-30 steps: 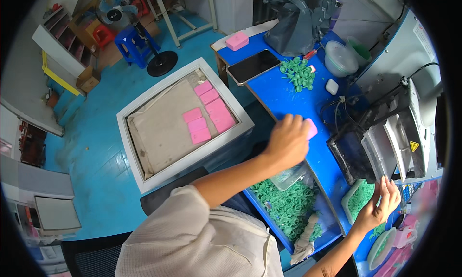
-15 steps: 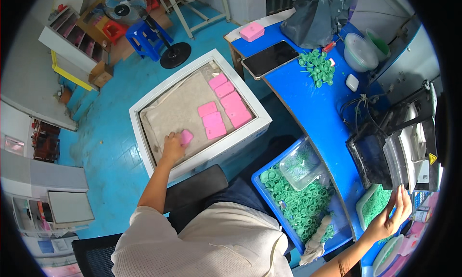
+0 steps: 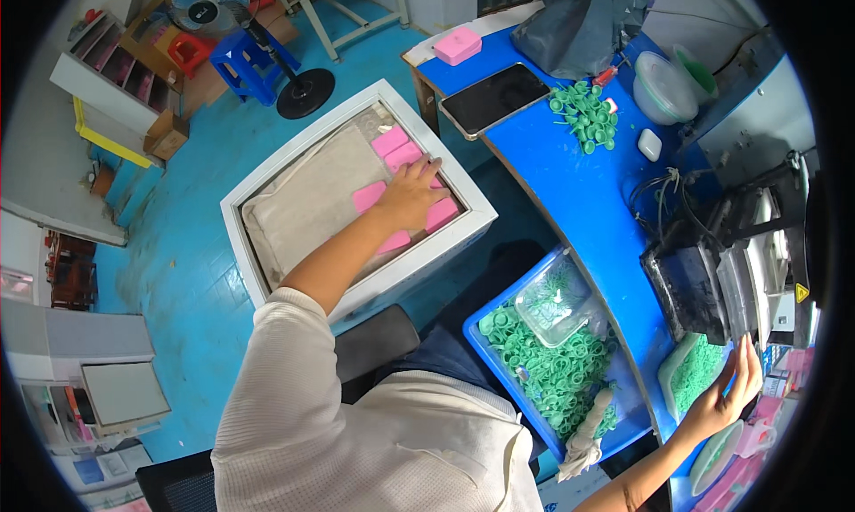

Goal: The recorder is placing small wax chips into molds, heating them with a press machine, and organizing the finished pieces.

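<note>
A white-framed box (image 3: 233, 236) with a cloth-lined, sunken top stands to the left. Along its right side lie several flat pink blocks (image 3: 388, 142), with more pink blocks (image 3: 369, 196) left of them. My left hand (image 3: 411, 196) reaches over the right-hand row, its fingers curled down onto a pink block; the palm hides most of that block. At the far right my right hand (image 3: 728, 394) has its fingers stretched out, holding nothing. Its fingertips are against the lower edge of a silver panel (image 3: 741, 289) on a black machine (image 3: 681, 289).
A blue bin (image 3: 637, 423) of small green plastic parts (image 3: 552, 378) sits in front of me. On the blue table (image 3: 597, 218) are a tablet (image 3: 495, 98), green parts (image 3: 588, 116), a pink block stack (image 3: 458, 45) and a tub (image 3: 690, 374). A fan (image 3: 305, 93) stands beyond.
My left hand has moved right and away from me, from the box's near side to the right-hand row. The single pink block it held no longer shows there. My right hand has stayed put.
</note>
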`<move>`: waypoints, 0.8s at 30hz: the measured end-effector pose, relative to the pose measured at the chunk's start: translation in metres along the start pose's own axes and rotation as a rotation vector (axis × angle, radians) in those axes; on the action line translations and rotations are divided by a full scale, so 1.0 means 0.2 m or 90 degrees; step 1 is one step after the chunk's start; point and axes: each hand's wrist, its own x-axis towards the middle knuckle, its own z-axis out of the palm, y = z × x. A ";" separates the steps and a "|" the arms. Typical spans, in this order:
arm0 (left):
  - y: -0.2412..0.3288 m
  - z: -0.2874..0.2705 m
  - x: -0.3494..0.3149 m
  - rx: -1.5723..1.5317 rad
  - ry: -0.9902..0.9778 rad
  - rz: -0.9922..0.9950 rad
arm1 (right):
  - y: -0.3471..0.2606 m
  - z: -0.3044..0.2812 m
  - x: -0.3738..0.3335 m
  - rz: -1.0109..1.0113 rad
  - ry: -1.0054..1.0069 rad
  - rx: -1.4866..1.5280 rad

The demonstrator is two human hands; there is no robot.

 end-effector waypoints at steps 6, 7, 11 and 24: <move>-0.07 -0.03 0.01 0.015 -0.017 -0.003 | 0.04 0.00 -0.01 -0.003 0.006 -0.022; -0.09 0.00 0.00 0.008 0.006 -0.014 | 0.03 0.00 -0.01 -0.001 0.006 -0.014; -0.17 0.09 0.00 0.023 0.074 -0.089 | 0.04 0.01 -0.01 -0.014 0.005 -0.011; 0.06 0.06 -0.01 -0.147 -0.119 -0.116 | -0.02 0.02 -0.03 0.053 0.024 0.051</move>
